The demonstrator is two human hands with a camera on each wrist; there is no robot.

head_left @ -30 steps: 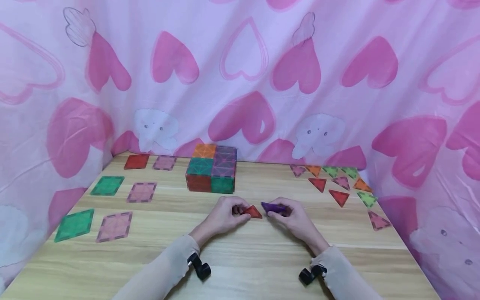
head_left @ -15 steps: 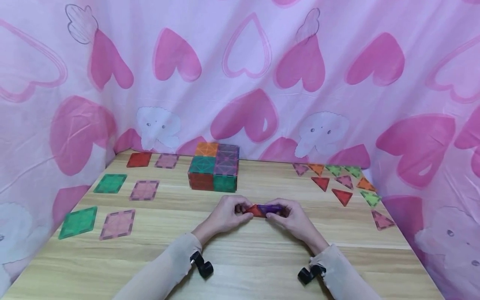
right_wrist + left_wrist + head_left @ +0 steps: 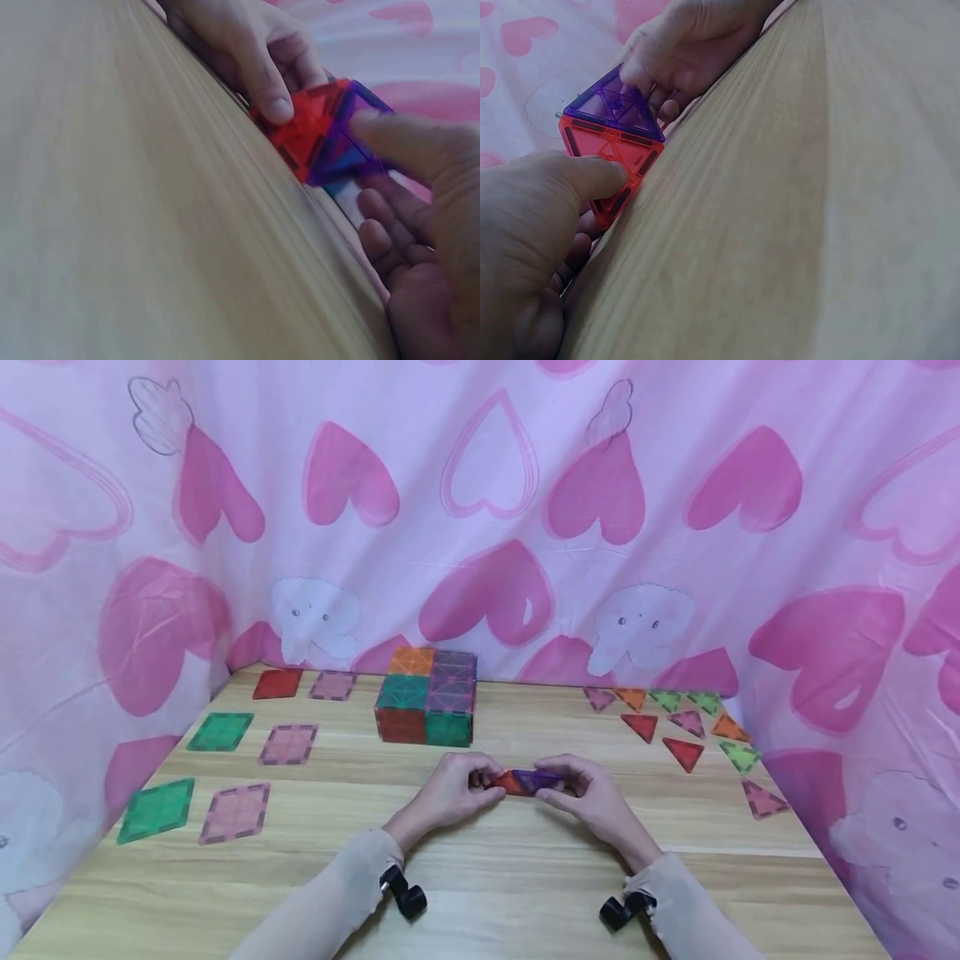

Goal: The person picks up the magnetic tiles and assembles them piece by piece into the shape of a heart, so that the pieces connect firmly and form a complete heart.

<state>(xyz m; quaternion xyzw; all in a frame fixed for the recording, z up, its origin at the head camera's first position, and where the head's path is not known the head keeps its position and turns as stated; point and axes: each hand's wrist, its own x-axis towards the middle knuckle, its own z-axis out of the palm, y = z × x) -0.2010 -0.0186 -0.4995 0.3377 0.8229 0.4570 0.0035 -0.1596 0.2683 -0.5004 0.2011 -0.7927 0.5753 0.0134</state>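
Observation:
My left hand (image 3: 450, 789) pinches a red triangular magnetic tile (image 3: 513, 783), its thumb flat on the face in the left wrist view. A purple triangular magnetic tile (image 3: 531, 781) is pinched between the thumb and fingers of my right hand (image 3: 592, 797). Along one slanted edge the two tiles touch, the purple tile (image 3: 613, 106) and the red tile (image 3: 630, 156) forming a diamond in the left wrist view. Both stand up from the tabletop. The far sides of the tiles and some fingertips are hidden.
Behind the hands stands a low box of magnetic tiles (image 3: 426, 697), orange, green, purple and red. Several loose square tiles (image 3: 288, 744) lie at left. Several triangle tiles (image 3: 682, 753) lie at right. A pink heart-print curtain (image 3: 480, 527) surrounds the wooden table (image 3: 510, 893).
The red and purple tiles were apart a second ago; the right hand moved left and their edges met. Since then, the right hand's fingers have shifted slightly on the purple tile.

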